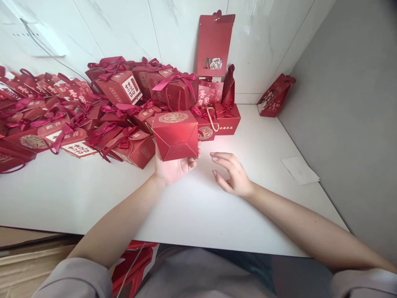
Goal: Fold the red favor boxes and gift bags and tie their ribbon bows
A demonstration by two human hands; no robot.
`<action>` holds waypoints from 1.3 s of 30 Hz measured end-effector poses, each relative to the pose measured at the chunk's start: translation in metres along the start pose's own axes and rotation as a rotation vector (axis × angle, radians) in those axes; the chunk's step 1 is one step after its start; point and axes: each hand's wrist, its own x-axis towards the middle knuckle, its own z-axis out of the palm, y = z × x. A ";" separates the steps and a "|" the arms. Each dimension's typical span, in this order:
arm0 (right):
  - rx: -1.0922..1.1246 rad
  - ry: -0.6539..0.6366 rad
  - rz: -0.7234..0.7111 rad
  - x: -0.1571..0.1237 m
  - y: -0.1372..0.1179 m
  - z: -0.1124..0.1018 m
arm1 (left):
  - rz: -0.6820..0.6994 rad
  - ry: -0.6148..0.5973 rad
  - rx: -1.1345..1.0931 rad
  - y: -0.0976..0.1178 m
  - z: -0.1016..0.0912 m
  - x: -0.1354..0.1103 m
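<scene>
A red gift box [176,138] with a gold round print rests in my left hand [173,170], above the white table. Its folded triangular flaps face me, and some of my fingers are hidden behind it; fingertips show at its right edge. To the right of the box, and apart from it, my right hand [232,174] is open with its fingers loosely bent and holds nothing. Close behind the held box stand a small red box with a rope handle [208,129] and a red box with gold characters [228,120].
Many red ribboned gift boxes [120,91] are heaped on the left and against the marble wall. An open tall red box [215,41] stands at the back. Another red box [274,97] sits in the right corner. White paper [300,170] lies by the grey panel [350,103].
</scene>
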 end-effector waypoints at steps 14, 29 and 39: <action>-0.095 -0.107 -0.014 0.003 -0.001 -0.006 | -0.421 -0.246 -0.119 -0.016 -0.005 -0.001; -0.117 -0.105 0.091 0.007 -0.001 -0.008 | -0.479 -0.262 -0.081 -0.014 -0.012 0.003; -0.109 -0.114 0.108 0.006 0.000 -0.008 | -0.473 -0.257 -0.060 -0.012 -0.011 0.004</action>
